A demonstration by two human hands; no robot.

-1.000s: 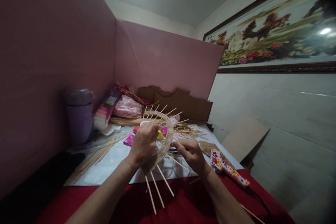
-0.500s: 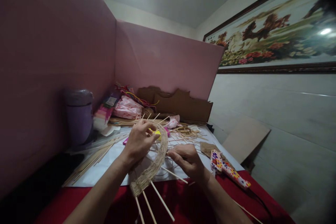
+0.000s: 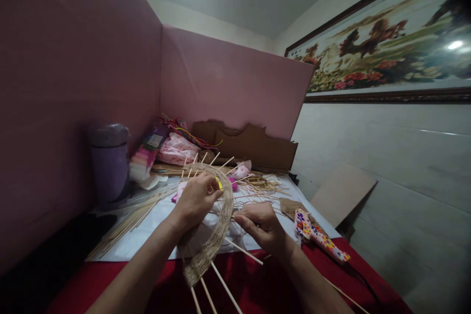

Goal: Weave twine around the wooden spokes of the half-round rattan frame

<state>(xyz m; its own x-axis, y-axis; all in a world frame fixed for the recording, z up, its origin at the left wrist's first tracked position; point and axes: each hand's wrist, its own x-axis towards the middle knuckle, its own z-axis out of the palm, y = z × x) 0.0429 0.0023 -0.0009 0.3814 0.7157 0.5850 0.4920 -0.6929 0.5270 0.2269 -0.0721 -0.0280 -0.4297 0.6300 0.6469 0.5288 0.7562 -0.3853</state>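
Note:
A curved band of woven twine (image 3: 216, 240) arcs over the table, with several thin wooden sticks (image 3: 245, 251) poking out from its edge. My left hand (image 3: 197, 198) is closed on the inner side of the band, its thumb and fingers pinching near the upper part. At the band's outer right edge, my right hand (image 3: 260, 223) is closed on one of the sticks, most of which its fingers cover. The palm side of my left hand is hidden.
Loose sticks (image 3: 136, 218) lie at left on the white sheet, near a purple container (image 3: 109, 167). A flower-patterned glue gun (image 3: 320, 238) with a cord rests at right by a cardboard piece (image 3: 290, 207). Torn cardboard (image 3: 250, 147) and a twine ball (image 3: 206, 157) are behind.
The woven band has tilted slightly, its far end now showing more above my left hand and its near end sitting a little lower. Both hands keep their holds.

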